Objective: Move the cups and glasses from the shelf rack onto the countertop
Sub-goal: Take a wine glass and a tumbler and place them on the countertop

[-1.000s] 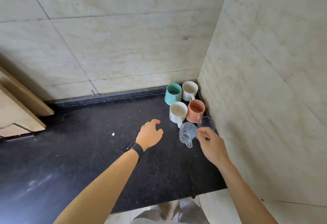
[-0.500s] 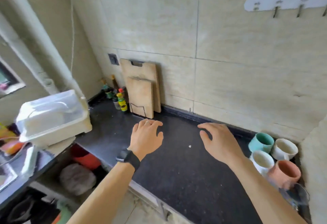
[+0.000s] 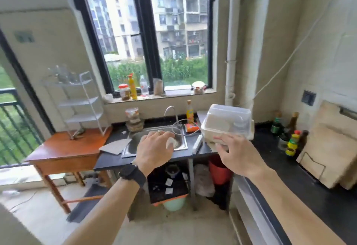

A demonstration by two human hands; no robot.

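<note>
A white wire shelf rack [image 3: 81,105] stands on a small wooden table [image 3: 65,152] at the far left. Several clear glasses [image 3: 61,73] sit blurred on its top tier; the lower tiers look bare. The black countertop [image 3: 301,182] runs along the right wall. My left hand [image 3: 154,150] hovers in mid-air in front of the sink, fingers apart, holding nothing. My right hand [image 3: 237,153] hovers beside it, also empty with fingers spread. The cups in the counter's corner are out of view.
A steel sink [image 3: 154,142] with a tap sits ahead. A white lidded plastic box [image 3: 228,124] stands right of it. Sauce bottles [image 3: 289,134] and wooden cutting boards [image 3: 328,152] line the right wall. A red bucket [image 3: 220,171] stands under the counter.
My view has swung left from the counter corner with the cups toward the sink, window and shelf rack. My right hand has let go of the glass; both hands are raised and empty.
</note>
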